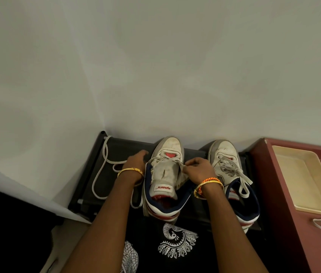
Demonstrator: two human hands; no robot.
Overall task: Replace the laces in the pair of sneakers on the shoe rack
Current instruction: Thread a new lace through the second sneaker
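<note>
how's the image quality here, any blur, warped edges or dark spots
Head view: dim, flat light with a greenish-grey cast on the wall; wide-angle bending skews the maroon cabinet at the right edge; the bottom-left corner is nearly black; the two sneakers and both hands, left and right, are fairly sharp, with no strong glare.

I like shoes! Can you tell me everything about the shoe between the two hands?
The left sneaker is a worn, scuffed white high-top with a navy collar, red trim and a red patch near the toe. It stands upright on the black shoe rack, toe toward the wall. Only its lowest eyelets look laced; the tongue lies bare and bears a red-lettered label. The left hand rests against its side, and the right hand pinches its white lace. Loose lace trails onto the rack.
</note>
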